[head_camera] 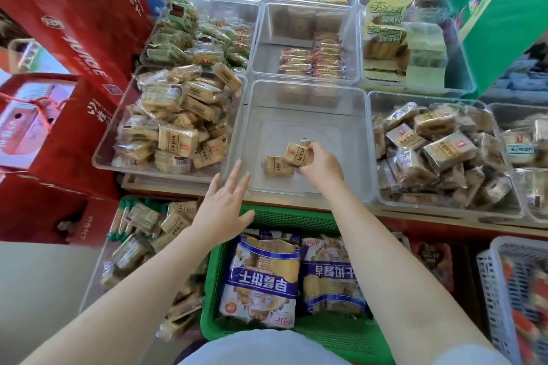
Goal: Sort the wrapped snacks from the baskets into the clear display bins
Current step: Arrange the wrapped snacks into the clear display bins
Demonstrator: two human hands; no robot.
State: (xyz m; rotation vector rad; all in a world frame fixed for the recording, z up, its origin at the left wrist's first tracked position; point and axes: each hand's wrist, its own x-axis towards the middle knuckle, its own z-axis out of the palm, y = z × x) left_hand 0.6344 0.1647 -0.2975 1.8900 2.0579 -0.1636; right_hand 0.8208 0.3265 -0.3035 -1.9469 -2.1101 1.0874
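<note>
Snack (297,153) in tan wrapper, pinched by right hand (321,166).

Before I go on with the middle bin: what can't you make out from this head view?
- Snack packets in the right hand: count unclear, fingers cover them.
- Green basket: near end hidden by arms and shirt.
- White basket: cut off by the right edge, contents blurred.
- Packet print: too small.

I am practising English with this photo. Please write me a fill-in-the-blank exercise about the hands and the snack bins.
1. The right hand holds a tan wrapped snack over the nearly empty clear plastic bin in the ____.
2. The left hand is ____, holding nothing.
3. The big blue biscuit bags lie in a ____ plastic basket.

Missing words: middle; open; green
</note>
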